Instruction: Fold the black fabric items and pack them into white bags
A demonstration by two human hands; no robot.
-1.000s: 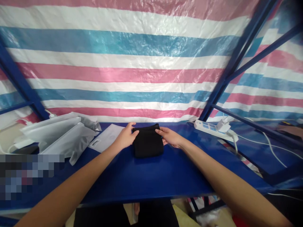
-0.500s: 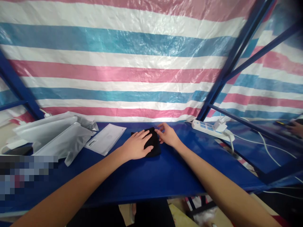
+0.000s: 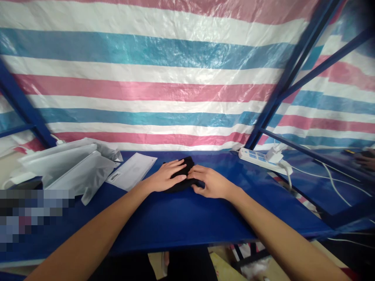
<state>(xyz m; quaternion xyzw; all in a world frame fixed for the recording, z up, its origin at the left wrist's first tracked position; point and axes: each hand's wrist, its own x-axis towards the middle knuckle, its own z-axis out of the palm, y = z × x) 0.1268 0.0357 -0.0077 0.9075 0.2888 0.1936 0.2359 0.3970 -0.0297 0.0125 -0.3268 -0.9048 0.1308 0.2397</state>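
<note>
Head view, sole view supplied: the left grip (image 3: 165,177), a bare hand, lies flat with fingers extended across the black cloth (image 3: 189,161), palm down and clasping nothing. The right grip (image 3: 212,181) is curled at the cloth's right edge, fingertips meeting the fabric and thumb lower, on the side nearer the person; whether fabric is actually pinched between them cannot be told. The cloth rests on the blue surface (image 3: 164,222), directly beneath the left grip and immediately left of the right one; only its far corner, a strip between the hands and a portion of the near edge are exposed. It appears folded into a compact bundle. In this inspector's judgement it is light, soft and pliable, neither fragile nor especially slippery, though its layers may slide over one another or spring open if unsupported. Sound holding points are judged to be the folded right edge, taken between fingers and thumb, with a flat palm over the middle to steady the layers. Just left of the left grip lies a flat whitish pouch (image 3: 131,169) bearing a barcode label; farther left stand frosted plastic bags (image 3: 79,168), contents not discernible. To the right of the right grip, well apart, is a white power strip (image 3: 254,156). Beyond both grips hangs a striped sheet (image 3: 164,91).
</note>
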